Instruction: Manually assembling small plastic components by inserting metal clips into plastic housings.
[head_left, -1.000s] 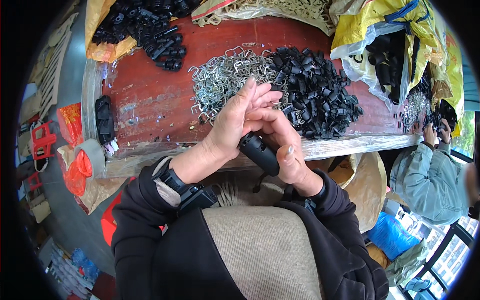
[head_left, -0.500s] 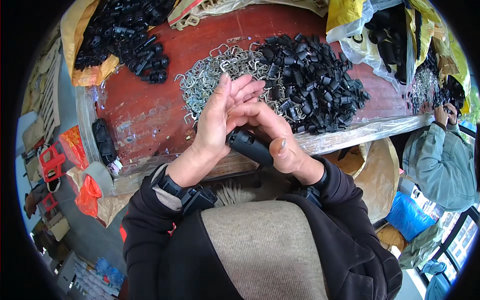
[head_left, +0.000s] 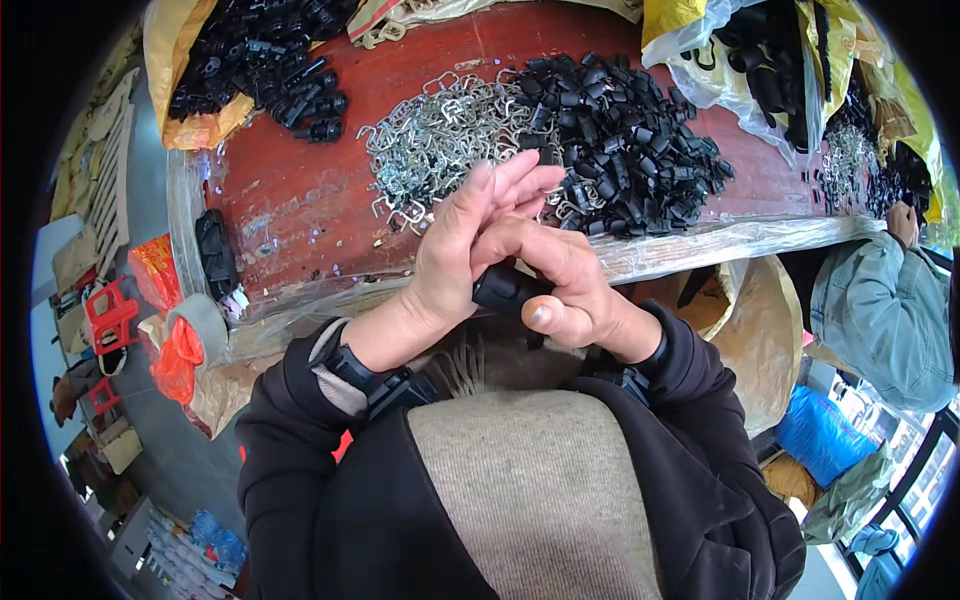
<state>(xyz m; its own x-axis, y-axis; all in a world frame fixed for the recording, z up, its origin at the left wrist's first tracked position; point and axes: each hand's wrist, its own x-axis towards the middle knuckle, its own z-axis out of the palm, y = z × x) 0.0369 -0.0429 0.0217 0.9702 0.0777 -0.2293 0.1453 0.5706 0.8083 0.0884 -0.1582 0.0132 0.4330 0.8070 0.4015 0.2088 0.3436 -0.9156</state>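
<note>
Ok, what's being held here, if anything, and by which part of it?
A black cylindrical part: the right hand holds it by its right end; the other end is at the left hand's palm, contact unclear.

Free tabletop (head_left: 290, 190) left, hook heap (head_left: 420, 140) ahead

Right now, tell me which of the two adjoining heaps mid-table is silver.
The left one, the heap of bent metal hooks; the heap of small pieces on its right is black.
</note>
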